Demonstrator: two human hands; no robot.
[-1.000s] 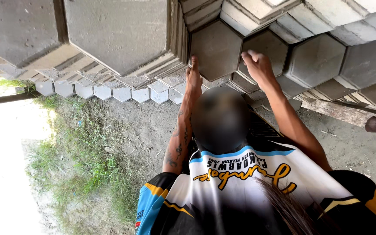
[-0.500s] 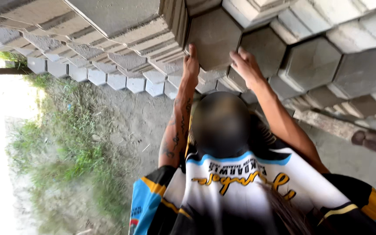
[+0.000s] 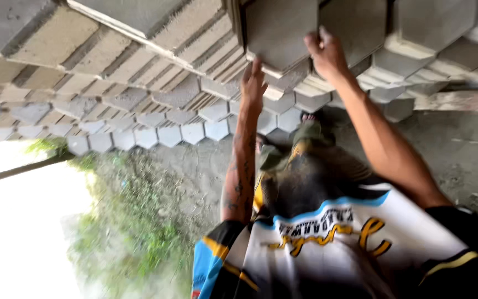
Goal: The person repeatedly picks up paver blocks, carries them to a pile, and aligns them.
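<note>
Both my hands are on a grey hexagonal concrete paving block (image 3: 280,30) standing on edge at the top of the view. My left hand (image 3: 253,83) presses against its lower left side with the fingers laid along the edge. My right hand (image 3: 327,52) grips its right edge from above. My tattooed left forearm (image 3: 239,177) and bare right forearm reach out from my white, blue and black jersey (image 3: 333,249). My sandalled feet (image 3: 305,119) show below the block, on the ground.
Stacks of matching hexagonal blocks (image 3: 139,50) fill the top and left, with a row of them (image 3: 156,135) along the ground. A wooden plank (image 3: 460,99) lies at right on sandy ground (image 3: 460,149). Grass (image 3: 134,221) grows at lower left.
The view has swung so that the stacks spread further across the top and my feet have come into sight. Both hands stay on the same block, now higher in the frame.
</note>
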